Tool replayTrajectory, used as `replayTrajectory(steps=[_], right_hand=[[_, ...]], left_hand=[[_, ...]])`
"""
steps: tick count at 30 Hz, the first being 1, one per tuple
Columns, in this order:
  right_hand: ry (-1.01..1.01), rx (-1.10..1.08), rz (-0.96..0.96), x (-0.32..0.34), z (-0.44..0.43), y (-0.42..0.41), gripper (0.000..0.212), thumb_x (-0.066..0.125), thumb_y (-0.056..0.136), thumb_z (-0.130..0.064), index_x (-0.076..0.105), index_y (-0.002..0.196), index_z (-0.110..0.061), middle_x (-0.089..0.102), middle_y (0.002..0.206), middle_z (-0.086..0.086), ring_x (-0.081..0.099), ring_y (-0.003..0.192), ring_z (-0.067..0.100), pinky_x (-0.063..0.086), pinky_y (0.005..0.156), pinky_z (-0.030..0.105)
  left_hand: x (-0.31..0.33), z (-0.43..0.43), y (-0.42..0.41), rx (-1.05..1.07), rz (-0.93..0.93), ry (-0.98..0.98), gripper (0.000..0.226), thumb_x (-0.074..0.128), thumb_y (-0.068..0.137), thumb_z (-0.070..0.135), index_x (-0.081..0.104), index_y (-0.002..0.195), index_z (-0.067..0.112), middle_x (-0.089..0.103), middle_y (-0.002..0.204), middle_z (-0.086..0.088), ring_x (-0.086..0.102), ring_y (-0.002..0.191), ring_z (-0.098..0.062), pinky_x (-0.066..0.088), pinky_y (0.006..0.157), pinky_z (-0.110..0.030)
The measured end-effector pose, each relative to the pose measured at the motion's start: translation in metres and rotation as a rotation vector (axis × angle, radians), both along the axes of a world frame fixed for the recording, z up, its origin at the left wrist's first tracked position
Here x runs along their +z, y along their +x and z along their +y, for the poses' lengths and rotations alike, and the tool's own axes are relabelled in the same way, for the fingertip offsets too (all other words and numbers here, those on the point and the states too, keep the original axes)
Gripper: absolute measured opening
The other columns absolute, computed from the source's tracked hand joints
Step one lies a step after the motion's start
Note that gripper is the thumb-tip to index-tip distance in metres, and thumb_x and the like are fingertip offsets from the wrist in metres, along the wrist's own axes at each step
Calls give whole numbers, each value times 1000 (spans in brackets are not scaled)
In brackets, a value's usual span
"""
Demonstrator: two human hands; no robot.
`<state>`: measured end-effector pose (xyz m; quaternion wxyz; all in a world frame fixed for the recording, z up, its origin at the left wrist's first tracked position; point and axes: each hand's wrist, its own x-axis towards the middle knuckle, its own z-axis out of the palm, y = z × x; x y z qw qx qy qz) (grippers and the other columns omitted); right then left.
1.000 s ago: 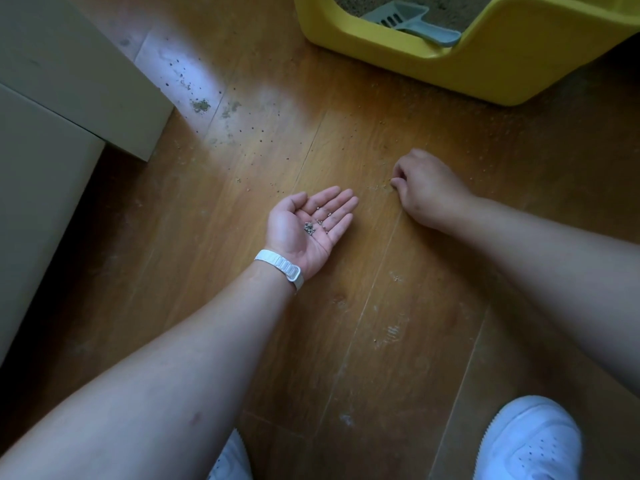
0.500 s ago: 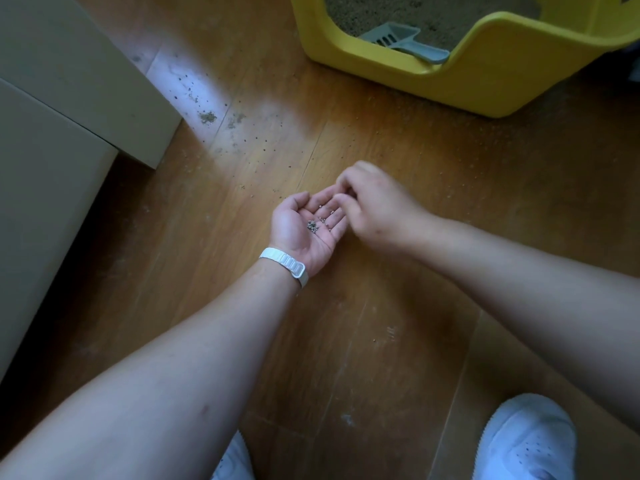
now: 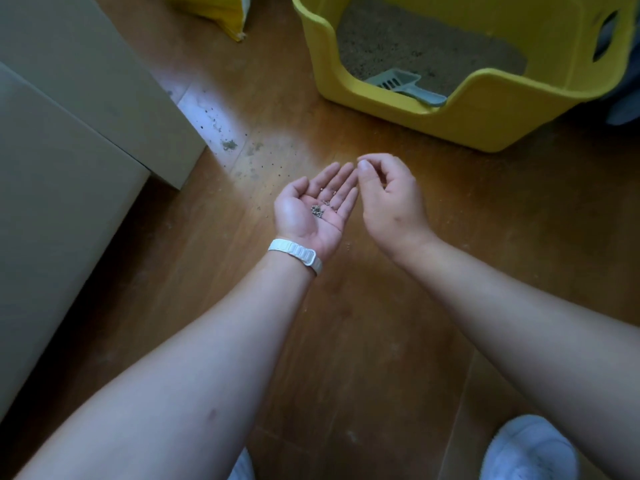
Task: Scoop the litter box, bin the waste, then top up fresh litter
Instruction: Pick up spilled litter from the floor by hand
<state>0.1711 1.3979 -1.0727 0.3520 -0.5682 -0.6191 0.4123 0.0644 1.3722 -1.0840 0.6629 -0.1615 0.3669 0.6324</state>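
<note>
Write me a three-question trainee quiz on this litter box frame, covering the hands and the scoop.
1. True or false: the grey scoop lies on the floor outside the yellow litter box.
2. What rests on the upturned palm of the left hand? A) a few litter grains B) the scoop C) a bin bag
3. Fill in: the white band is on the ___ wrist.
Key: 1 false, the scoop sits inside the box, with its handle on the low front rim. 2 A. 3 left.
</note>
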Motion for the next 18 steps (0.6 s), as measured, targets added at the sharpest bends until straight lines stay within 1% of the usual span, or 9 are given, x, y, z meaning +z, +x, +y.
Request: replayTrajectory(steps=[2,3,5,6,8,9,12,15,18], right_hand=[[-74,-114,139,11,2,-7,17,47,99,-21,63,95,-24,65,96,-10,59,90,-1,47,82,15],[-124,-174,224,18,3,-11,19,45,101,-23,64,98,-24,66,99,-11,61,95,-1,48,86,15],[-247,-282,440,32,6,-21,24,42,102,-26,65,103,-20,68,108,-5,63,105,5,50,94,21],[-304,-325,575,40,8,-25,26,41,103,-27,65,103,-18,69,110,-1,64,107,8,51,95,23],[-377,-390,817,54,14,-30,29,40,103,-26,65,102,-12,69,107,3,66,106,11,52,93,22],[-394,-410,892,60,17,-32,30,40,103,-25,66,102,-9,70,106,5,67,105,12,53,91,21],[-409,-436,1016,72,27,-32,33,40,102,-21,67,100,-3,72,102,8,68,105,16,54,88,20],[-405,-437,1060,80,33,-28,33,39,102,-19,68,96,-3,73,97,7,69,103,16,55,86,19],[-409,-435,1094,89,42,-22,34,40,102,-19,69,98,-2,73,101,10,69,103,18,55,88,22]], left_hand=[[13,11,-2,32,3,41,46,29,98,25,63,107,-4,70,105,-23,66,103,-36,50,98,-42],[20,18,-2,59,-1,58,46,29,98,26,62,109,-4,70,106,-23,66,105,-36,51,95,-41],[35,29,2,125,-9,76,47,28,99,26,61,112,-5,69,108,-23,65,108,-36,52,91,-41],[42,35,4,151,-7,84,47,28,99,26,61,113,-5,69,109,-23,64,110,-36,52,93,-41],[55,42,10,180,5,98,47,29,99,27,61,113,-4,69,110,-22,64,112,-35,50,98,-40],[60,44,12,188,10,107,47,29,99,27,62,112,-4,70,109,-21,64,112,-34,49,100,-39],[71,51,18,216,16,142,45,29,98,27,63,107,-2,70,105,-20,64,111,-33,48,101,-37],[78,58,24,227,29,162,45,29,97,26,64,106,-2,71,103,-19,66,104,-32,49,99,-36],[88,66,30,225,24,196,45,30,97,26,64,107,-2,71,105,-19,67,103,-32,51,96,-35]])
